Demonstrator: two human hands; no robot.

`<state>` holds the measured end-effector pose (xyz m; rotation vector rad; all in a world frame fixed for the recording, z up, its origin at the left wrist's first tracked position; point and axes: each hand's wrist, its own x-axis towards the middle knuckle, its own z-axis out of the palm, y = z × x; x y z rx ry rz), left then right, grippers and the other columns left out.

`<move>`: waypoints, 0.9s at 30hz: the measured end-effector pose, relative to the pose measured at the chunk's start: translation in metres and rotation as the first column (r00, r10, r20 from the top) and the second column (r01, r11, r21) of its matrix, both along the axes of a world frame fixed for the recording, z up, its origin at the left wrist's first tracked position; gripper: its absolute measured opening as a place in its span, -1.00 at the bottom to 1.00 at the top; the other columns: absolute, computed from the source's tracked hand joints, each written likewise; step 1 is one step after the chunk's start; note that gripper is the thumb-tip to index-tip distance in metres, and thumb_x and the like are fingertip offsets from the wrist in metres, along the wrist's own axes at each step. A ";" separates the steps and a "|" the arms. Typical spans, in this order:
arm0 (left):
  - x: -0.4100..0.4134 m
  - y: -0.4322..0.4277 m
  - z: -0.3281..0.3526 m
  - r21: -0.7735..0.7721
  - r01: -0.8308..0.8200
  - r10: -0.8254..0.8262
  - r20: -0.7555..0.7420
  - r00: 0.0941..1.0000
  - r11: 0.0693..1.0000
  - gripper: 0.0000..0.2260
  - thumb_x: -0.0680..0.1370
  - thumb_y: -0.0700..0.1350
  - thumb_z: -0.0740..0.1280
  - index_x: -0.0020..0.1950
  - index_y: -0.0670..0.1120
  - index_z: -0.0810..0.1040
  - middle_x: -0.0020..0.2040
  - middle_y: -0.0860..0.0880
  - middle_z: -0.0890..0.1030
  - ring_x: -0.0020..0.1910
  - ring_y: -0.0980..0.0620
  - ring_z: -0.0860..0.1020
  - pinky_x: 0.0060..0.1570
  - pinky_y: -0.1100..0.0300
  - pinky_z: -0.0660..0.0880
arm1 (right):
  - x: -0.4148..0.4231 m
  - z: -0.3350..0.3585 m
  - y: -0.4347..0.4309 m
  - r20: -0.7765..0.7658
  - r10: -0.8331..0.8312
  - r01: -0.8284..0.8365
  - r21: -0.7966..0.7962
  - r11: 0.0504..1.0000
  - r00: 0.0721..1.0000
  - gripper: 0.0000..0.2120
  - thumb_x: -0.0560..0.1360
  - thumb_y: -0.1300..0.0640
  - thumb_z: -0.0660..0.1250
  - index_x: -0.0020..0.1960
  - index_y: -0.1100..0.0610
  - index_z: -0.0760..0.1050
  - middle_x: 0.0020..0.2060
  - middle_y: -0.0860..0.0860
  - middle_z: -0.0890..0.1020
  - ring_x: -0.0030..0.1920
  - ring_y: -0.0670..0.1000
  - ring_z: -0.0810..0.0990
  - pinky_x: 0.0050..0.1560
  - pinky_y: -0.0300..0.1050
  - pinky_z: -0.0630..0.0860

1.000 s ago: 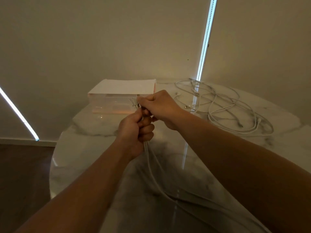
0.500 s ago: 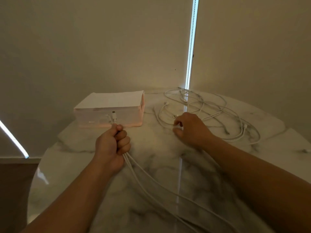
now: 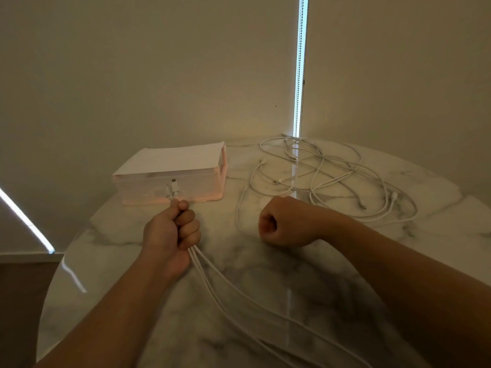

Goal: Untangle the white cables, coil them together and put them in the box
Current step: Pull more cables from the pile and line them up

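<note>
Progress: partway, roughly the gathering stage.
- Left hand [image 3: 170, 232]: fingers closed tight round a bundle of white cables [image 3: 239, 301], looks like three or four strands. That part looks untangled and lined up.
- Right hand [image 3: 279, 224]: fingers curled into a fist just above the surface [image 3: 119, 261]. No cable shows inside it.
- Loose cables [image 3: 332, 176] lie in an overlapping tangle on the far right of the surface, right of the box [image 3: 202, 187], several connectors showing. These are not sorted yet.
- The box has a white top over it and looks closed. Nothing is coiled and no cable is inside, as far as I can see.

Bundle orientation: plug ends [image 3: 172, 189] stick up out of the fist, pointing away towards the box. The long axis runs from the fist back toward the person and to the right, strands fanning slightly, and leaves the view at the bottom edge.

Left to do: free the tangle, add it to the bundle, coil, open the box, stow.
</note>
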<state>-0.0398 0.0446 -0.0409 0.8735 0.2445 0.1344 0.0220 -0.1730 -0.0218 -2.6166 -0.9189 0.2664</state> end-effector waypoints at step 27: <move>-0.004 -0.013 0.005 0.198 -0.077 0.080 -0.005 0.997 0.977 -0.67 0.71 -0.05 0.01 -0.18 -0.10 0.37 -0.50 0.06 0.22 -0.59 0.16 0.12 -0.62 0.34 0.07 | -0.017 0.019 0.062 -0.618 0.198 0.501 0.753 0.426 0.761 -0.82 0.61 0.28 0.21 0.03 0.34 0.57 -0.36 0.11 0.53 -0.41 -0.04 0.45 -0.43 -0.26 0.41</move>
